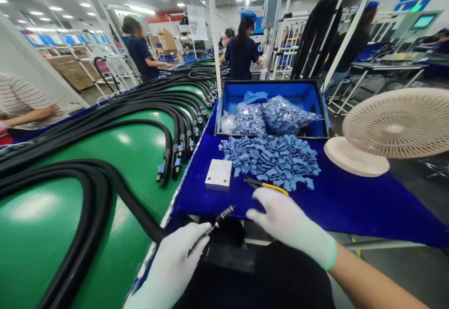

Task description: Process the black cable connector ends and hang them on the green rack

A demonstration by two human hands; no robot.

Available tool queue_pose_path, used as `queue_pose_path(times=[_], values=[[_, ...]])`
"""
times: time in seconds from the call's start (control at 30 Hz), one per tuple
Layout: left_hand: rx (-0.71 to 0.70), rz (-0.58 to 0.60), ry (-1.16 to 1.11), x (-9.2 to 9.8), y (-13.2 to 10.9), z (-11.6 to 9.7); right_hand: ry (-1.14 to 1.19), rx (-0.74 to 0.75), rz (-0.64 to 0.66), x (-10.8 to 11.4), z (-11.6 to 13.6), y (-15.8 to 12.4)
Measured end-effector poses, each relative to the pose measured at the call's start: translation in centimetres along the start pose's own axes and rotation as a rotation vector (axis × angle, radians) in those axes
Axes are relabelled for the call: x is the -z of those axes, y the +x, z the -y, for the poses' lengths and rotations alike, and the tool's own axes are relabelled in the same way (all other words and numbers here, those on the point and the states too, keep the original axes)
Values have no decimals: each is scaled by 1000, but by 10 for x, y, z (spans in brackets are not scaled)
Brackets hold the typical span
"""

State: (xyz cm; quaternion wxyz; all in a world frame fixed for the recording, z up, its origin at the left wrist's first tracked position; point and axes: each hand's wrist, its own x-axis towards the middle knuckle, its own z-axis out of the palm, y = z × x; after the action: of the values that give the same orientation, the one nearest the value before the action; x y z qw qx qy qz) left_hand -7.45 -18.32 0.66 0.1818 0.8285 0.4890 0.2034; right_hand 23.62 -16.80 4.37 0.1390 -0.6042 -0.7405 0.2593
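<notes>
My left hand (180,257), in a white glove, pinches the end of a thick black hose (135,208). From its fingertips a ribbed black-and-silver tip (226,213) points up and to the right. My right hand (286,218), also gloved, hovers at the table's front edge with thumb and fingers apart and nothing between them. Just beyond its fingers lies a yellow-handled pair of pliers (271,186). A white block (219,174) with two dark spots on its front sits to the left of the pliers. Behind them spreads a heap of small blue clips (271,157).
A bin (273,85) with bagged blue parts stands behind the heap. On the right is a fan (394,129) with a round base. Black hoses (140,108), several with blue clips, line the green belt (140,147) at left. People work in the background.
</notes>
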Motion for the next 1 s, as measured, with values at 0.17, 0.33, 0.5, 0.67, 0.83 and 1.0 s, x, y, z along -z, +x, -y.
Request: queue_pose_path(times=[0.17,0.33,0.5,0.67,0.83,1.0], values=[[241,-18,-148,8,26,-18,-556,-35,-168,-11,-42,17],[352,-1,-337,17,51,-34,-556,45,-164,-15,-45,19],[443,-23,-531,26,64,-37,-443,105,-215,-27,-34,18],[507,-62,-702,32,64,-35,-167,-29,-175,-30,-37,20],[528,-93,-781,32,60,-29,-28,22,-181,-32,-44,19],[505,-100,-782,32,64,-29,246,128,-137,-24,-24,13]])
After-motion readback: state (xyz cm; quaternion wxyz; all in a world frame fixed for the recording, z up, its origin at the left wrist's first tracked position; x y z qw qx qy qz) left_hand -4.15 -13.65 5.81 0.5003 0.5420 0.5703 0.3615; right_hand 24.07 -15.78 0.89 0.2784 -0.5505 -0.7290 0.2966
